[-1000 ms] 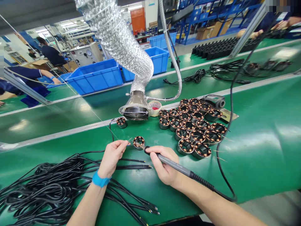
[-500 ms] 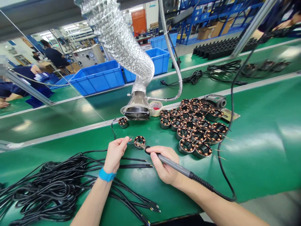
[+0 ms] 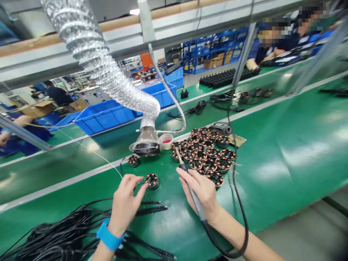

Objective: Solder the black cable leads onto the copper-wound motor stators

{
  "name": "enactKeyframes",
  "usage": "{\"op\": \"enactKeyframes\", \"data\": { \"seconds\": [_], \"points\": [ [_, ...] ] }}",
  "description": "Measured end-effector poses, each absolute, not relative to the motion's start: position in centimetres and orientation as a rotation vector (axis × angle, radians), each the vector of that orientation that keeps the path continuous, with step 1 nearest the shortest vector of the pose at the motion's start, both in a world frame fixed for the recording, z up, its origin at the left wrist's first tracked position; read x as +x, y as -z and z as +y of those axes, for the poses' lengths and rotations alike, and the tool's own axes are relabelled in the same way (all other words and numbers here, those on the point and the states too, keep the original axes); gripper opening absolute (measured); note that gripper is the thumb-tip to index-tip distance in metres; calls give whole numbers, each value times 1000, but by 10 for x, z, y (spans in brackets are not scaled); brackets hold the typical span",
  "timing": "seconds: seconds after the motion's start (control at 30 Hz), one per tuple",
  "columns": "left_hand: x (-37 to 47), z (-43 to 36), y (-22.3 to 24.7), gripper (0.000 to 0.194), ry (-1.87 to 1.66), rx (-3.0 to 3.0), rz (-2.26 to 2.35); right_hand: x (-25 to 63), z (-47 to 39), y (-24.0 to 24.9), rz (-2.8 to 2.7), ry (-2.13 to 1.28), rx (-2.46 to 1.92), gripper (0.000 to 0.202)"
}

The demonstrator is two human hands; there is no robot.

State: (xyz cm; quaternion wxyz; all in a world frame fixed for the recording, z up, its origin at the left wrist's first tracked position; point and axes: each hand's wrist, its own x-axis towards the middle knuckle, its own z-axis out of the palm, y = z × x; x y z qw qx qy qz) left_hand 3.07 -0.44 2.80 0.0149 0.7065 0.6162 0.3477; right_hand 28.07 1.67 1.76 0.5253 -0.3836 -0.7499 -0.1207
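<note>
My left hand (image 3: 125,203), a blue band on its wrist, has thumb and forefinger apart. Their tips are right beside a small motor stator (image 3: 152,181) with copper windings; whether the thumb touches it I cannot tell. A thin wire end shows by the fingertips. In my right hand (image 3: 202,192) is a soldering iron (image 3: 195,201), its tip pointing up and away in front of the grouped stators (image 3: 199,154). Beyond my left hand stands a single stator (image 3: 133,161) with a dark lead. Black cables (image 3: 59,232) lie heaped at the lower left, some stripped ends pointing right.
A fume extraction hood (image 3: 146,141) on a silver duct hangs over the green bench (image 3: 261,174). Beside it sits a round tub (image 3: 166,141) with something red inside. Blue bins (image 3: 106,116) stand behind. The iron's cord loops at right. Other people work in the background.
My right hand has lifted the soldering iron off the stator and swung its tip up and right. My left thumb and forefinger have spread from their pinch. The camera view has shifted.
</note>
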Motion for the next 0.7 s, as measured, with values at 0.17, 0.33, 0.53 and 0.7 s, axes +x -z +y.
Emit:
{"op": "enactKeyframes", "data": {
  "seconds": [0.17,0.33,0.53,0.7],
  "points": [
    [57,8,-26,43,-61,2678,2043,307,12,12,-1838,319,-1090,36],
    [55,28,-34,43,299,2630,1951,307,13,28,-1870,176,-1217,47],
    [17,49,-31,36,349,2652,2106,304,12,33,-1835,18,-1235,49],
    [-19,75,-25,40,322,2657,2121,304,12,29,-1794,54,-1210,48]
  ]
}}
